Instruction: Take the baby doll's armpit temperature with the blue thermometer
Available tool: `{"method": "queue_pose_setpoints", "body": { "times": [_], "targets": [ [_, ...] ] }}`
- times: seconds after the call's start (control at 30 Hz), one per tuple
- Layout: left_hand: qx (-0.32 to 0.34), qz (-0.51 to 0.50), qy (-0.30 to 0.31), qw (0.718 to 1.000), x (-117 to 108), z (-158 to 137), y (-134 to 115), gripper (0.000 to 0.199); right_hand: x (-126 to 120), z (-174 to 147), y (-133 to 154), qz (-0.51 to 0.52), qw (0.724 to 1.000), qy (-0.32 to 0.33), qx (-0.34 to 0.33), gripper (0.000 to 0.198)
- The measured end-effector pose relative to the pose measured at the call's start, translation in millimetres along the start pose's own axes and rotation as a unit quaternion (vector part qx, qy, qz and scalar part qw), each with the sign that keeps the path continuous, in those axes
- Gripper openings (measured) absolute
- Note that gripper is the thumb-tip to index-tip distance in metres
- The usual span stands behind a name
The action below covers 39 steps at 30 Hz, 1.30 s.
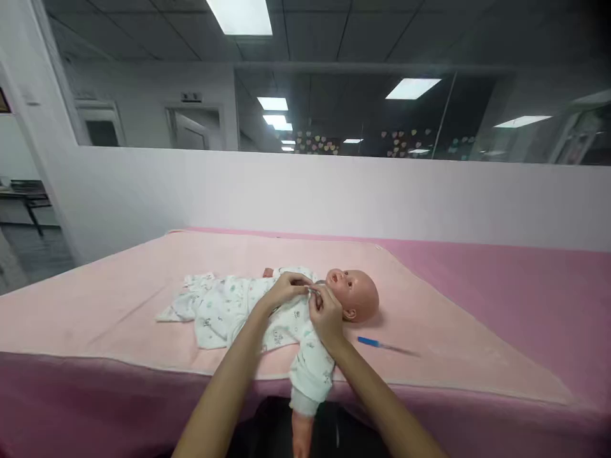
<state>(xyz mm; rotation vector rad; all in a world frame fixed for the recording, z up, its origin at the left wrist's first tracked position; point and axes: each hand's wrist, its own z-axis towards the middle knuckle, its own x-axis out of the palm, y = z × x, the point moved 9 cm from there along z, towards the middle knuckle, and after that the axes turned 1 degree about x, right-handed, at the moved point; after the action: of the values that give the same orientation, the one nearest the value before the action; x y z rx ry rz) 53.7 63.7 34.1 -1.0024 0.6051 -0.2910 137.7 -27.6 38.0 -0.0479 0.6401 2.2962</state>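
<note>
A baby doll [358, 289] lies on its back, head to the right, in a white printed baby outfit [224, 312]. One sleeved arm [310, 372] hangs over the near edge. My left hand [289, 287] and my right hand [327, 312] meet at the outfit's neckline, just below the doll's chin. Fingertips of both are pinched close together on a small whitish bit of the front edge; its detail is too small to make out. The right wrist passes over the doll's near shoulder.
A thin stick with a blue end [368, 341] lies to the right, near the doll's head. Beneath is a pale peach blanket [119, 305] over a pink cover [525, 299]. A white wall [286, 191] with a wide window stands behind. The near table edge drops off toward me.
</note>
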Motion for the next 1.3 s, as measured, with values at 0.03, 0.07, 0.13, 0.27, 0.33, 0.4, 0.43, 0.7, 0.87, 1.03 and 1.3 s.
{"method": "queue_pose_setpoints", "body": {
  "times": [0.03,0.07,0.13,0.27,0.33,0.4,0.43,0.7,0.87,1.03,1.3],
  "targets": [
    [0.000,0.001,-0.001,1.000,0.0,0.4,-0.3,0.020,-0.4,-0.2,-0.1,-0.001,1.000,-0.005,-0.001,0.021],
    [0.000,0.001,-0.003,1.000,0.0,0.7,-0.5,0.021,-0.7,-0.4,-0.2,-0.003,1.000,-0.009,-0.001,0.021],
    [-0.001,-0.002,-0.008,1.000,-0.2,1.2,-0.7,0.022,-1.2,-0.8,-0.8,-0.005,1.000,-0.015,0.000,0.021],
    [-0.010,-0.015,-0.021,1.000,-1.3,1.1,-1.3,0.024,-1.7,-1.2,-2.5,-0.009,1.000,-0.016,0.006,0.021],
    [-0.016,-0.013,-0.023,1.000,-1.5,0.5,-2.4,0.025,-1.1,-1.1,-3.8,-0.008,1.000,-0.011,0.014,0.021],
    [-0.020,-0.013,-0.025,0.999,-1.8,-0.2,-4.2,0.024,-0.4,-1.1,-4.8,-0.006,1.000,-0.006,0.021,0.021],
    [-0.021,-0.014,-0.026,0.999,-2.2,-0.5,-5.3,0.024,0.0,-1.1,-5.2,-0.005,1.000,-0.003,0.023,0.021],
    [-0.022,-0.051,-0.026,0.998,-3.3,-0.6,-6.7,0.018,-1.6,-1.6,-3.5,0.028,1.000,-0.010,0.009,0.020],
    [-0.020,-0.052,-0.020,0.998,-2.8,-1.4,-7.4,0.015,-1.9,-2.4,-5.9,0.022,0.999,-0.021,0.015,0.020],
    [-0.030,-0.059,0.002,0.998,1.6,-3.5,-11.3,0.015,-0.9,-3.5,-11.7,0.014,0.999,-0.023,0.034,0.017],
    [-0.019,-0.117,-0.006,0.993,0.8,-1.6,-8.5,0.019,0.7,-2.4,-2.5,0.004,1.000,0.003,0.020,0.015]
  ]
}}
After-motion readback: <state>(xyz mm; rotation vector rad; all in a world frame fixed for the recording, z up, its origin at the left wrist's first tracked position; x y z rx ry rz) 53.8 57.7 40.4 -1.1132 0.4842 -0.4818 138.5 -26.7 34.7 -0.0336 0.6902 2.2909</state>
